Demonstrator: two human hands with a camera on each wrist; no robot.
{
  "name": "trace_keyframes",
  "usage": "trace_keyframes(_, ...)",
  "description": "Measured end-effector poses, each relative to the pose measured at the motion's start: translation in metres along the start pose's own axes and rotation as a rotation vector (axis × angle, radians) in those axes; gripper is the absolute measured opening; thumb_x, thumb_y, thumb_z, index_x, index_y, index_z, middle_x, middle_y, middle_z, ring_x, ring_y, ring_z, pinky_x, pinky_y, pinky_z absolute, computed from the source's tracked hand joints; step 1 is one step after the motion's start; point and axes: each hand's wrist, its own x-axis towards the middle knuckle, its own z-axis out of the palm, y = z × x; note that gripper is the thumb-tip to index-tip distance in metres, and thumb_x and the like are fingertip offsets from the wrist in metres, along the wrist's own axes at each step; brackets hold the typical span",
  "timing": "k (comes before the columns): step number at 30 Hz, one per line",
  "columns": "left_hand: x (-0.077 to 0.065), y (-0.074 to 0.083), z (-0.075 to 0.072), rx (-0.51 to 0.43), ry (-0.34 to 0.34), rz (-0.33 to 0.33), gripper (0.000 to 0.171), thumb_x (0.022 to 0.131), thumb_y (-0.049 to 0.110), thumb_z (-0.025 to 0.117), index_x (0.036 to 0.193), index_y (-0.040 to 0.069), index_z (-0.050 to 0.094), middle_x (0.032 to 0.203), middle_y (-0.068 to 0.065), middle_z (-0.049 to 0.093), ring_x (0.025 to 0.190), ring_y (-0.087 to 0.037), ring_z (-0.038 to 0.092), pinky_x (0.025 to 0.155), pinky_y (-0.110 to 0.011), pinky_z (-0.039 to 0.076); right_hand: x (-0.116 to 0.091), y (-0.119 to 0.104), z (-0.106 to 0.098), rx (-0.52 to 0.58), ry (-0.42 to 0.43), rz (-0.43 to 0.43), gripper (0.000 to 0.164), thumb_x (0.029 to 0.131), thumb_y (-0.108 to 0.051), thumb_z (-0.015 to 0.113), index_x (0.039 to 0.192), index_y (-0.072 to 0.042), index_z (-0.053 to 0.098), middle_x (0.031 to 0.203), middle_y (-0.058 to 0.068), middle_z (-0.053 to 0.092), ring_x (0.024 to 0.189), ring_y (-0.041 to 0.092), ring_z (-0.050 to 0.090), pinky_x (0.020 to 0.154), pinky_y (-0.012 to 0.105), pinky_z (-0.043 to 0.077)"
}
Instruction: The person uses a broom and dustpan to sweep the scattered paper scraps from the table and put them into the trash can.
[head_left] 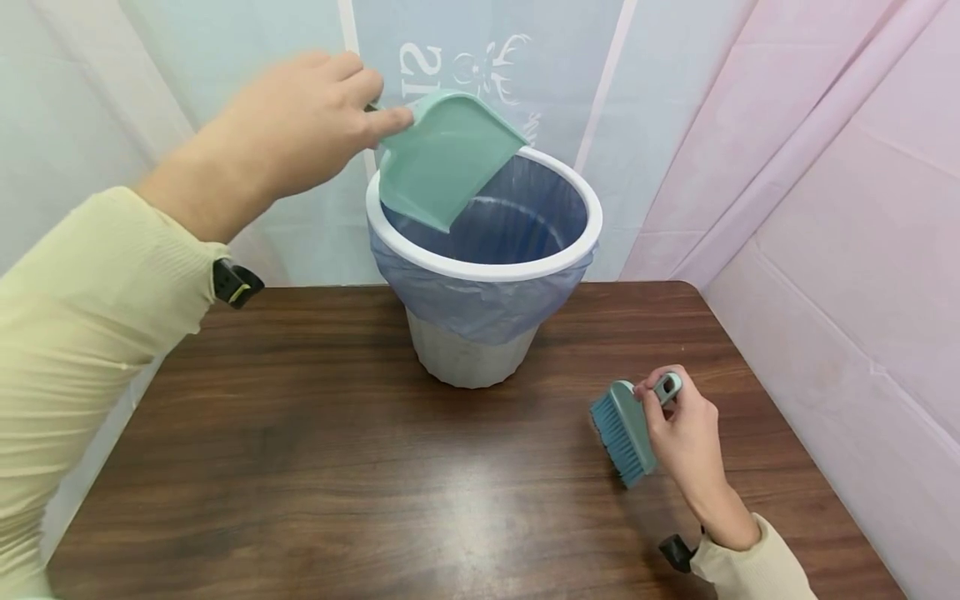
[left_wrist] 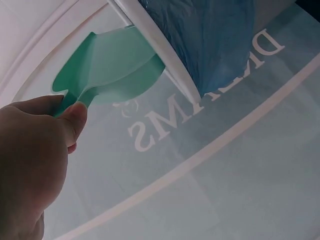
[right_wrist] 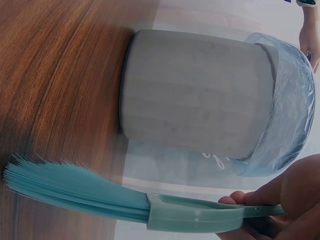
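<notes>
My left hand [head_left: 315, 117] grips the short handle of a green dustpan [head_left: 450, 154], its pan tilted down over the opening of a trash can [head_left: 472, 354]. In the left wrist view the dustpan [left_wrist: 120, 62] overlaps the can's white rim [left_wrist: 165, 50], and no debris shows on the visible pan. On the right, my right hand [head_left: 686, 433] holds a green hand brush [head_left: 637, 421] by its handle, the blue bristles pointing left and down, close over the table. The right wrist view shows the bristles [right_wrist: 70, 187] spread near the wood, with fingers and thumb around the handle.
The can, lined with a blue plastic bag [head_left: 480, 304] folded over its rim, stands at the back of the brown wooden table [head_left: 337, 467]. A printed pale curtain [head_left: 660, 100] hangs close behind, and a pinkish white one [head_left: 862, 250] runs along the right edge.
</notes>
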Motion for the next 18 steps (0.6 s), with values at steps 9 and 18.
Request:
trace_keyframes(9,-0.001,0.001,0.001,-0.069,0.076,-0.066,0.035,0.086,0.0,0.063,0.12,0.004,0.058,0.084,-0.024,0.047,0.076,-0.04,0.044,0.065,-0.049,0.043,-0.001,0.001,-0.001,-0.009,-0.005,0.006,0.017,0.086,0.005,0.06,0.089,-0.009,0.052,0.081,0.004,0.068,0.075,0.001,0.062,0.056,0.006,0.043)
trace_keyframes(18,-0.01,-0.004,-0.01,-0.133,0.001,-0.253,0.037,0.09,0.006,0.062,0.126,0.006,0.055,0.084,-0.024,0.046,0.076,-0.038,0.042,0.06,-0.048,0.039,-0.001,-0.001,-0.001,0.002,-0.004,0.005,0.017,0.087,0.006,0.059,0.09,-0.009,0.052,0.082,0.005,0.067,0.077,0.004,0.063,0.059,0.005,0.045)
